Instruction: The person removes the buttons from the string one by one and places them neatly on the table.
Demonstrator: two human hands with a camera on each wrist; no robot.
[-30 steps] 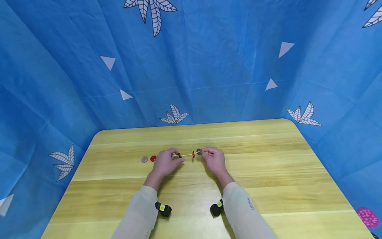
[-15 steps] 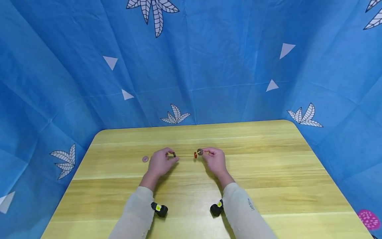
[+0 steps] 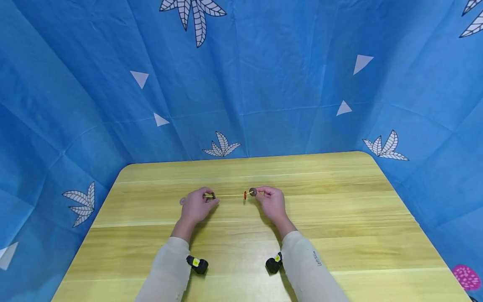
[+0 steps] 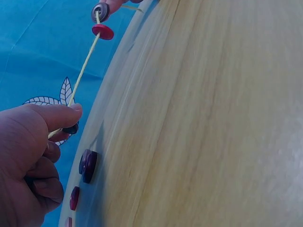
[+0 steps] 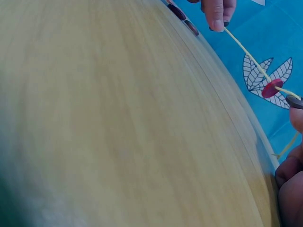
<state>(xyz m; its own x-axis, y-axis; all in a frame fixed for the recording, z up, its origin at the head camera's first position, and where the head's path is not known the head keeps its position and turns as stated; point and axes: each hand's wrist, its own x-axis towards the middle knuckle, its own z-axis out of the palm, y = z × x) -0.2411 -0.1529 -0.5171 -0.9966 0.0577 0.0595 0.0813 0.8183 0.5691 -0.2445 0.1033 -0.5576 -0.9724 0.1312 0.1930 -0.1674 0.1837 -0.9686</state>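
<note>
A thin yellow string [image 3: 230,195] runs taut between both hands, above the table. My left hand [image 3: 193,207] pinches a dark button [image 4: 71,128] threaded on it, between thumb and forefinger. My right hand [image 3: 272,203] holds another dark button [image 3: 253,192] at the string's right part, its holes showing in the left wrist view. Between the hands, close to the right one, a red button [image 3: 245,195] sits on the string. A short tail of string trails past the right fingers in the right wrist view.
On the wooden table [image 3: 339,218], below and left of my left hand, lie a pink button [image 3: 182,201], a red button [image 4: 75,198] and dark buttons [image 4: 88,165], mostly hidden by that hand in the head view. A blue patterned curtain [image 3: 286,84] hangs behind.
My left hand has moved left with its dark button, widening the span of string to the red one. It now covers the table's red button in the head view. The right hand stays put.
</note>
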